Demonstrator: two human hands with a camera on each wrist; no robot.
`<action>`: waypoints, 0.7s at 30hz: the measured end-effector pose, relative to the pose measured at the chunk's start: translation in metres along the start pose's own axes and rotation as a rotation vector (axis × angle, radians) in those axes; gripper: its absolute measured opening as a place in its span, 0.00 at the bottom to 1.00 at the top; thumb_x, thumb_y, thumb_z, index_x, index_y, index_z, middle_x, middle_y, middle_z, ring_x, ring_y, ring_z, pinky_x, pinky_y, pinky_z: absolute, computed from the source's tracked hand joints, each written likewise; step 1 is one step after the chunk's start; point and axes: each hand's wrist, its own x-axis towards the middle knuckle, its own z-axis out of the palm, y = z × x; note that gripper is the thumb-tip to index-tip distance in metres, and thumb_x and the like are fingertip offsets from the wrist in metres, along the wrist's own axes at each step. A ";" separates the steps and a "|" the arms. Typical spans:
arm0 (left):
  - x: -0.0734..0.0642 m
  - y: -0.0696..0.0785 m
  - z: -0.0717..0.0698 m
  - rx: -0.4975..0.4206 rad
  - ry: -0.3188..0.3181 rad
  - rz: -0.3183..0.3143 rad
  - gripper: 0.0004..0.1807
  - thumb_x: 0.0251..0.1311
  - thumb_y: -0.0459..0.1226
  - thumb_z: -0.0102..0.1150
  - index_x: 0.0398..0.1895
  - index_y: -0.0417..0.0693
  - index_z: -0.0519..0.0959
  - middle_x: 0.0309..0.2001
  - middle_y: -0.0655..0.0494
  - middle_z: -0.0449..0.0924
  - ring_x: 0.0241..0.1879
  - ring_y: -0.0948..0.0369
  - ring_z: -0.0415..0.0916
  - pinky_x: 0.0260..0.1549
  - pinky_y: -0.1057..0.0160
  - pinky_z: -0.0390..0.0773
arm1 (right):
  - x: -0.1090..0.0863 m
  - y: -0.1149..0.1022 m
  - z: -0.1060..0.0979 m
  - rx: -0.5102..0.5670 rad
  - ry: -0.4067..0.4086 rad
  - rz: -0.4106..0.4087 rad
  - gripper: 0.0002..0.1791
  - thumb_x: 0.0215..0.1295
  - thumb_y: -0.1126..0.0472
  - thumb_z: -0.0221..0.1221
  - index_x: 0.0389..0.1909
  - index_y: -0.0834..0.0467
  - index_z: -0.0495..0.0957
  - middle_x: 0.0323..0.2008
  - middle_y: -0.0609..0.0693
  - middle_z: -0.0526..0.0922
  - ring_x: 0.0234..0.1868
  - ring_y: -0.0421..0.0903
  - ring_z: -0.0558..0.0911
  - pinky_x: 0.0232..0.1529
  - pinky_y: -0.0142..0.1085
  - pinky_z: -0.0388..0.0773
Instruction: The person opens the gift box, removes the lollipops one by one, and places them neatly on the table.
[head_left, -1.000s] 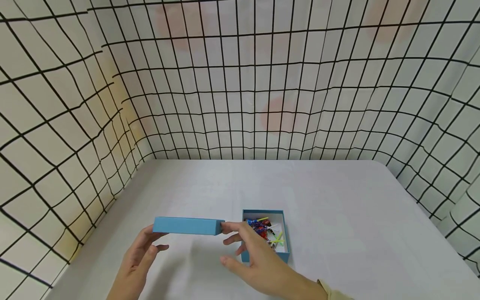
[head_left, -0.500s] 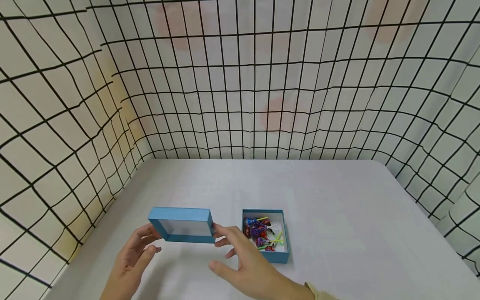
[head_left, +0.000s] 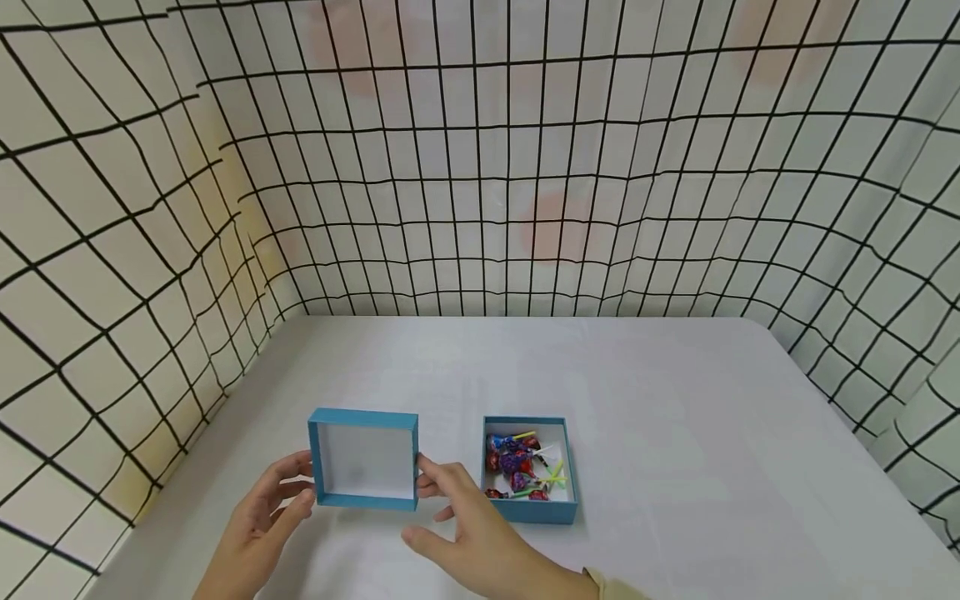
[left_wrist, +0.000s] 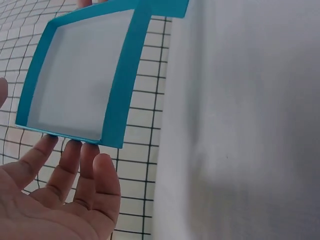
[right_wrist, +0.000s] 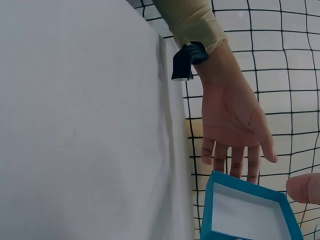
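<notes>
A blue box lid (head_left: 365, 458) with a white inside is held off the table between both hands, its hollow side facing the head camera. My left hand (head_left: 257, 521) touches its left end with nearly straight fingertips; the left wrist view shows those fingers (left_wrist: 72, 160) against the rim. At the lid's right end, my right hand (head_left: 480, 525) presses with extended fingers, its thumb apart below. Beside the right hand stands a blue box (head_left: 536, 512), uncovered on the table. Inside it lie several wrapped lollipops (head_left: 517, 461) with coloured sticks, mostly toward its left side.
White cloth covers the table (head_left: 660, 433). Black netting (head_left: 510, 175) hangs over pale walls behind the table and along both sides. A small black camera (right_wrist: 187, 60) is strapped at the left wrist, beside a beige sleeve (right_wrist: 192, 22).
The lid has tipped from nearly level to upright, so its white inside now shows. Both hands have shifted slightly left with it, and the lollipop box has stayed in place.
</notes>
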 end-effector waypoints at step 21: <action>0.015 -0.016 0.008 0.002 -0.105 -0.200 0.31 0.77 0.42 0.64 0.78 0.43 0.70 0.68 0.42 0.75 0.50 0.72 0.78 0.43 0.69 0.87 | 0.015 0.022 0.012 0.074 0.037 0.165 0.43 0.73 0.57 0.68 0.82 0.63 0.60 0.69 0.56 0.73 0.69 0.57 0.76 0.59 0.32 0.83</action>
